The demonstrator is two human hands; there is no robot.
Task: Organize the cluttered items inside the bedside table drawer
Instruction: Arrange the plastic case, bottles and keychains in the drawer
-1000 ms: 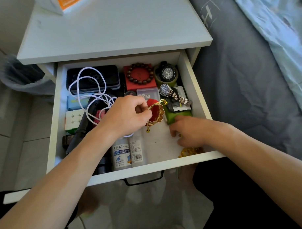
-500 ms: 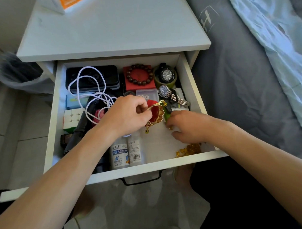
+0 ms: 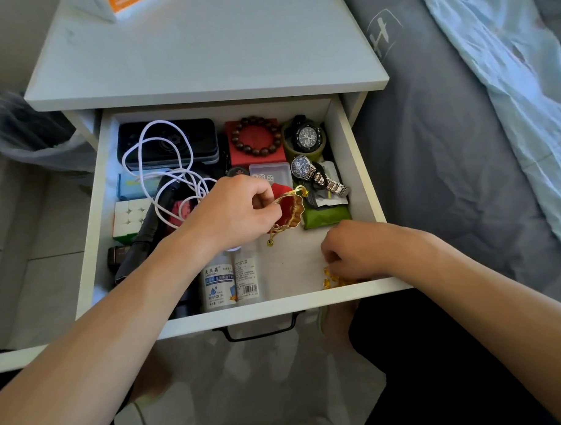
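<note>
Grey bed (image 3: 445,149), light-blue blanket (image 3: 506,77) alongside.

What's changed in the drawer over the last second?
The right hand went from the front corner up to the red pouch and has come back to the yellow beads at the front right, fingers curled over them. The left hand kept its grip on the pouch, holding it open. The watches, bracelet, cable and bottles stayed put.

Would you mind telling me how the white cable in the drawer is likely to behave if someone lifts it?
The white cable lies in loose loops, so it is probably floppy and light. It drapes over the black case and runs under the left hand, so it may snag or drag neighbours along.
</note>
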